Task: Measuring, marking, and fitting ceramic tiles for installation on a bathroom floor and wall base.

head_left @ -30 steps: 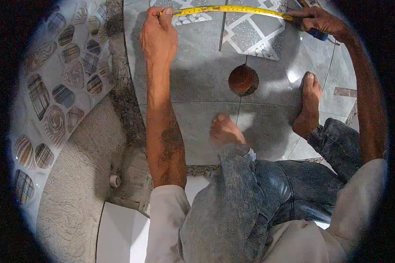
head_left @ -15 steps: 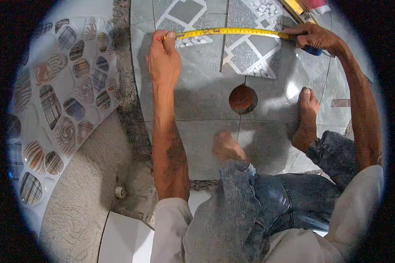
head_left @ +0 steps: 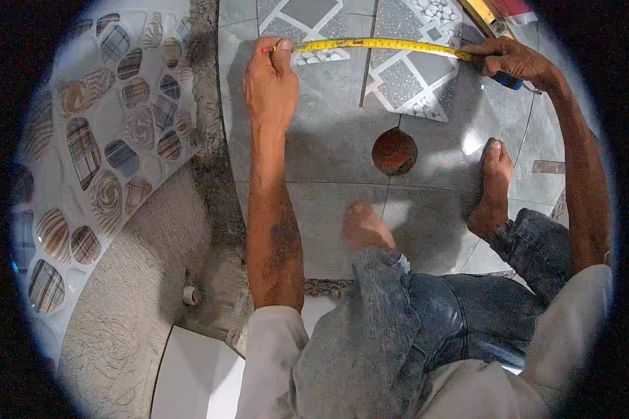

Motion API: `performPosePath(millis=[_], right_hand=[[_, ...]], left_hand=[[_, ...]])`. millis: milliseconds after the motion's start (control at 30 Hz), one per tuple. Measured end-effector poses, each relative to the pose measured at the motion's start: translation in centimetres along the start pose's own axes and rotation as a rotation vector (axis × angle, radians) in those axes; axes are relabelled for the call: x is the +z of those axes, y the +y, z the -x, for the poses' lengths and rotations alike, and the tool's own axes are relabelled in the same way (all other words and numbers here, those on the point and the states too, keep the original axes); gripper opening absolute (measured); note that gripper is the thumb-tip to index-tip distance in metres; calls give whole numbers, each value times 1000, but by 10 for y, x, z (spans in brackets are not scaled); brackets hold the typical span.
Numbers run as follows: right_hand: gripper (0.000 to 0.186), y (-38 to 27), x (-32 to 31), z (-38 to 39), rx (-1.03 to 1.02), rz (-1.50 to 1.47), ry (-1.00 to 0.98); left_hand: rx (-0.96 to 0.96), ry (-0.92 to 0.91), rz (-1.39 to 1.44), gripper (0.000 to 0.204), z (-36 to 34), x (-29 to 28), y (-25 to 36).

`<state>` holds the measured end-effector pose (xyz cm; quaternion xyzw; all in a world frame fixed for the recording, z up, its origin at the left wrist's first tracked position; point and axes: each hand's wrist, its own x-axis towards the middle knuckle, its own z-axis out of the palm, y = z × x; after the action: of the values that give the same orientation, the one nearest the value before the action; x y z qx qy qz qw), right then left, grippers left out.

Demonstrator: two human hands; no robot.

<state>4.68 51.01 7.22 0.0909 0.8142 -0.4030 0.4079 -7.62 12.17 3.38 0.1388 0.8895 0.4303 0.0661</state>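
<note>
A tape measure's yellow blade is stretched in a slight bow across two patterned grey-and-white tile pieces. My left hand pinches the blade's end at the left piece. A small red-tipped stick pokes out of those same fingers; its kind is unclear. On the other side, my right hand is closed around the tape measure, its blue case partly hidden under the palm. Between the hands, the blade passes over the right tile piece, which has a slanted lower edge.
Grey floor tiles surround a round hole. Pebble-patterned tiles cover the left wall above rough cement, where a pipe stub sticks out. A yellow tool lies at the far right. My bare feet are near the hole.
The whole view has shifted slightly, so the scene sits a little further right and higher. Both hands keep their hold on the tape measure, and the blade stays stretched over the tile pieces.
</note>
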Motion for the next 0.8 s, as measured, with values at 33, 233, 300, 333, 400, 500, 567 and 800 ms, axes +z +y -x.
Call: performPosePath(millis=[33,233,300,333,400,500,567,800], right_hand=[[72,0,0,-1,15,-8,-7],[66,0,-1,-3,12,-6,0],[64,-1,-1,-2,7,-30,9],[64,-2,0,-1,30,-8,-8],[63,-4,1,-1,53,16,-25],[63,-7,3,1,-57,-21,69],[62,-8,3,2,16,-8,43],[68,-9,4,2,-94,-52,21]], left_hand=[[-10,-13,7,25,0,0,0],[-25,-27,5,26,0,-1,1],[3,-7,-33,27,1,-1,3],[0,-2,-76,27,1,-1,4],[-2,-6,-78,27,1,-2,6],[11,-17,-79,26,-1,-3,9],[39,-19,-75,26,-2,-3,9],[0,-49,-62,25,-3,-2,7]])
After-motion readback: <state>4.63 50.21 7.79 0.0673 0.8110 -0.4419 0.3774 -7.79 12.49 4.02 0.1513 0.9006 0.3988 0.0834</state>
